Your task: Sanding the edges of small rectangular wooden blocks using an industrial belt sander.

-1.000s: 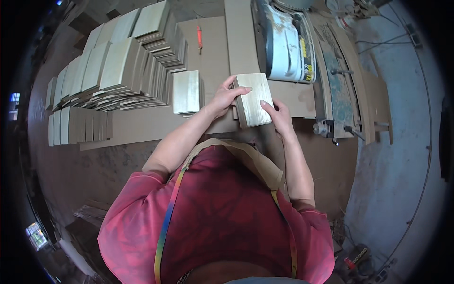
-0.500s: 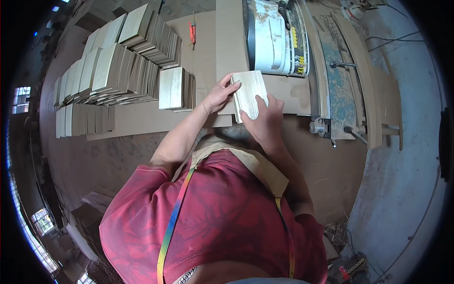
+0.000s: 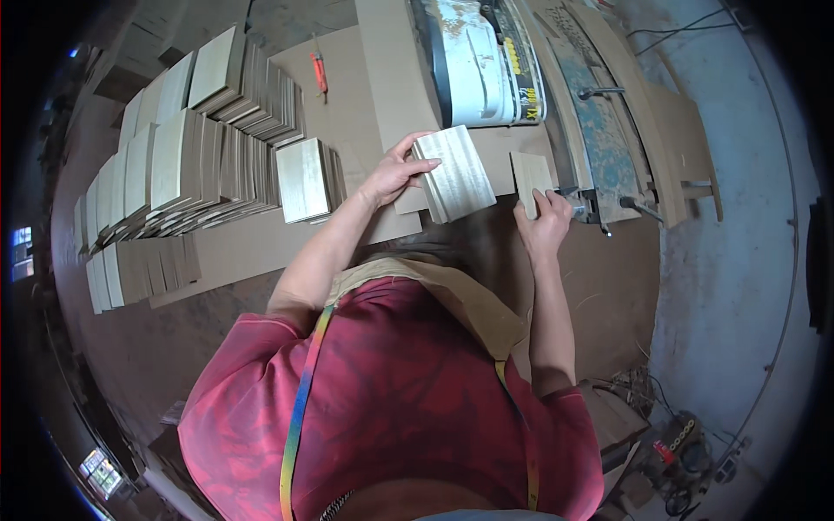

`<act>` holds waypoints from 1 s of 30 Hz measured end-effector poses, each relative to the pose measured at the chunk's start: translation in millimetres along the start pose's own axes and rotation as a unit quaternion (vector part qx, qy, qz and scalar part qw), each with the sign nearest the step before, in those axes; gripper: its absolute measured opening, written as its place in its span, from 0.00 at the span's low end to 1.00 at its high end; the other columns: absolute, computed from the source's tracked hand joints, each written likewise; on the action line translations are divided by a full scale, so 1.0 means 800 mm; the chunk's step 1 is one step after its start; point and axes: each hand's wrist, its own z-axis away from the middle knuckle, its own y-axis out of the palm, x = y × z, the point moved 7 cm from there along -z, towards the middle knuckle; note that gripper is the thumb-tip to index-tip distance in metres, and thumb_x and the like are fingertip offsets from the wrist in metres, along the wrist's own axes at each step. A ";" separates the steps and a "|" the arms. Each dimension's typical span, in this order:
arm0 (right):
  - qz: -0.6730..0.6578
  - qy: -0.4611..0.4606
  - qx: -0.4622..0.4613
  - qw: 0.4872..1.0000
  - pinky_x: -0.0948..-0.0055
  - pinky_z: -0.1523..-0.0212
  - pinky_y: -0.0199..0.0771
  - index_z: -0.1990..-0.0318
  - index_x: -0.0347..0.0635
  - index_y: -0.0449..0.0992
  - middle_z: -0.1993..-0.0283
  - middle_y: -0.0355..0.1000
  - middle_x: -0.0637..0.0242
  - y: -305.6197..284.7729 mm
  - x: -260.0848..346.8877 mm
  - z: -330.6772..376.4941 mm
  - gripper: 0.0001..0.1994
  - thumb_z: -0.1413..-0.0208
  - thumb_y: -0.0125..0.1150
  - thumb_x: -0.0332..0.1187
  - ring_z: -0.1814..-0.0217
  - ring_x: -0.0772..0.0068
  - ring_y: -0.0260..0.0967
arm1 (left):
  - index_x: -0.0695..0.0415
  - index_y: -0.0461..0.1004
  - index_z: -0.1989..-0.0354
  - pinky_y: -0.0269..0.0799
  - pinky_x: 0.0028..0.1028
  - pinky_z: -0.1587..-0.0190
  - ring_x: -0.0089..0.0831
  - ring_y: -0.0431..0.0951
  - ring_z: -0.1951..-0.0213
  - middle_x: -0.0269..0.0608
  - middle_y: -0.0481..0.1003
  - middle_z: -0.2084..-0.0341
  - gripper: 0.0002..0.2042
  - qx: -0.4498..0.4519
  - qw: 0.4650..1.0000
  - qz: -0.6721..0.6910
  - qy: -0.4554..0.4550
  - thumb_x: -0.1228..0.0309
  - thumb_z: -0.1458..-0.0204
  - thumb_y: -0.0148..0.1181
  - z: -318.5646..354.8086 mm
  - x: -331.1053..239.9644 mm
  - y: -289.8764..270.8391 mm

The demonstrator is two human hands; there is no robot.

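A small stack of pale wooden boards [image 3: 457,174] is gripped at its left side by my left hand [image 3: 401,171], the thumb lying over the top board. To the right, my right hand [image 3: 545,223] pinches the near end of a single thin wooden board [image 3: 528,174], apart from the stack. That board lies beside the green-painted machine's metal clamp. Left of my left hand, a short row of upright boards [image 3: 301,181] stands on the cardboard.
Several rows of stacked wooden boards [image 3: 178,161] fill the left side. A red pen-like tool [image 3: 320,73] lies on the cardboard [image 3: 347,113]. A white bucket [image 3: 478,65] lies at the back. The worn green machine bed [image 3: 599,122] stands to the right, by a pale wall.
My right hand has moved off the stack to the right with one board in it. The stack stays in my left hand, turned a little. The whole view has shifted and tilted.
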 end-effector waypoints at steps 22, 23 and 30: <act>-0.097 -0.088 0.085 0.988 0.48 0.42 0.81 0.41 0.37 0.83 0.35 0.74 0.39 -0.001 0.136 -0.024 0.30 0.49 0.79 0.44 0.39 0.38 0.72 | 0.55 0.78 0.37 0.82 0.31 0.48 0.31 0.83 0.53 0.44 0.81 0.48 0.20 -0.210 0.972 -0.094 0.044 0.71 0.36 0.73 0.017 -0.006 0.017; -0.088 -0.077 0.068 0.991 0.49 0.42 0.80 0.41 0.37 0.83 0.34 0.73 0.40 -0.003 0.106 -0.016 0.30 0.49 0.79 0.43 0.39 0.38 0.72 | 0.55 0.78 0.38 0.82 0.32 0.46 0.31 0.83 0.52 0.43 0.80 0.47 0.19 -0.199 0.977 -0.072 0.031 0.72 0.36 0.73 0.020 -0.004 0.013; 0.028 -0.033 0.025 0.999 0.50 0.38 0.78 0.41 0.33 0.82 0.35 0.73 0.45 0.046 -0.005 -0.005 0.25 0.43 0.75 0.38 0.36 0.37 0.71 | 0.54 0.78 0.35 0.82 0.29 0.46 0.31 0.83 0.52 0.42 0.81 0.48 0.21 -0.056 0.998 0.018 0.029 0.76 0.36 0.71 0.034 -0.024 0.010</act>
